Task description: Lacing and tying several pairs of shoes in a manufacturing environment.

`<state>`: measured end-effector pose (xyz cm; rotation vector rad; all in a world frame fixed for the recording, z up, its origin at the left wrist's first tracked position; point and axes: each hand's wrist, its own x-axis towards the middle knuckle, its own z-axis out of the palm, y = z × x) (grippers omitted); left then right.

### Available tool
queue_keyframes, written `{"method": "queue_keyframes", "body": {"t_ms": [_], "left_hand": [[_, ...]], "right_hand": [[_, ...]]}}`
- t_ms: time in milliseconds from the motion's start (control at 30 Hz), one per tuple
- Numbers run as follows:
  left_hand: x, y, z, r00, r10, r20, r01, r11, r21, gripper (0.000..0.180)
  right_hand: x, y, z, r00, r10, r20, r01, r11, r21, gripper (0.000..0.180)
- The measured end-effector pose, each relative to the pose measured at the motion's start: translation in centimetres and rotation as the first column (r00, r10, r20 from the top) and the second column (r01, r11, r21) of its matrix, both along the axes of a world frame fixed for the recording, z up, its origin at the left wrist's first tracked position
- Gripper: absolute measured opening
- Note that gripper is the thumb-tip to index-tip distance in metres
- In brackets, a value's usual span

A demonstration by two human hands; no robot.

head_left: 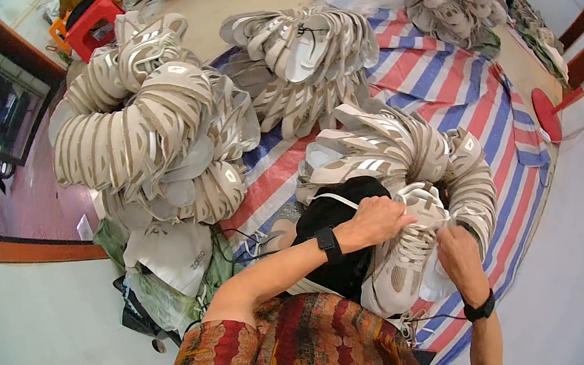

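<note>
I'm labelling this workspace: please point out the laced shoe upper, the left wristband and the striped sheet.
Laced shoe upper (409,249): head view, on the laces across its front.
Left wristband (328,245): head view, on its black outer face.
Striped sheet (456,94): head view, on its uncovered right part.

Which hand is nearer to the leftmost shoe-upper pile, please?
Left. The left hand is to the right of the leftmost shoe-upper pile; the right hand is farther right.
</note>
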<state>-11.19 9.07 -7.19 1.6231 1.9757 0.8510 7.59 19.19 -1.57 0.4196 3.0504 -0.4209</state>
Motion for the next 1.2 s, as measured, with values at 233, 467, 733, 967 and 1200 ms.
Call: {"method": "queue_keyframes", "body": {"t_ms": [233, 467, 733, 967, 1200], "left_hand": [[0.2, 0.0, 0.2, 1.000, 0.004, 0.001, -0.004, 1.000, -0.016, 0.041], [0.1, 0.7, -0.8, 0.952, -0.102, 0.287, 0.101, 0.995, 0.018, 0.035], [-2.7, -0.2, 1.1, 0.250, 0.129, 0.960, -0.001, 0.991, -0.133, 0.025], [-5.4, -2.5, -0.2, 0.335, 0.198, 0.921, 0.057, 0.971, -0.230, 0.022], [-1.2, -0.5, -0.5, 0.936, -0.058, 0.348, 0.095, 0.991, -0.091, 0.026]], "right_hand": [[-0.8, -1.3, -2.6, 0.918, -0.200, -0.342, 0.256, 0.958, 0.129, 0.013], [2.3, 0.2, -3.3, 0.834, -0.539, -0.118, 0.413, 0.751, -0.515, 0.012], [1.2, -0.3, -3.9, 0.808, -0.535, -0.247, 0.295, 0.730, -0.617, 0.012], [1.1, 0.9, -3.1, 0.783, -0.349, -0.514, 0.233, 0.932, -0.278, 0.028], [-1.1, 1.5, -1.9, 0.875, -0.130, -0.465, 0.074, 0.988, -0.137, 0.016]]}}
